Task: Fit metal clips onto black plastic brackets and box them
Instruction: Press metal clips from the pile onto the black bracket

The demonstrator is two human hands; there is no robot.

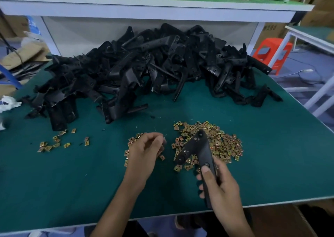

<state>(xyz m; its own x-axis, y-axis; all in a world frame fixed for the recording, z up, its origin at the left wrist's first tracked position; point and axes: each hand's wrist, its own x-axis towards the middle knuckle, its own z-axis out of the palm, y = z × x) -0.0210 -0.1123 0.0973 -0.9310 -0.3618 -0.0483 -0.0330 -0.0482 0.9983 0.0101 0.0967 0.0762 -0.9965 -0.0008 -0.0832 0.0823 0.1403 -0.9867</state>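
Observation:
My right hand (221, 184) grips a black plastic bracket (196, 147) by its long arm, holding the forked end up over a heap of brass-coloured metal clips (222, 142). My left hand (144, 151) hovers over a smaller scatter of clips (132, 140), fingers curled together; whether a clip sits between them is hidden. A big pile of black brackets (144, 68) fills the back of the green table (72, 186).
A few loose clips (54, 142) lie at the left. A white shelf (144, 7) overhangs the bracket pile. A brown cardboard box (282, 220) sits below the table's near right edge. A red stool (273, 54) stands beyond the right side.

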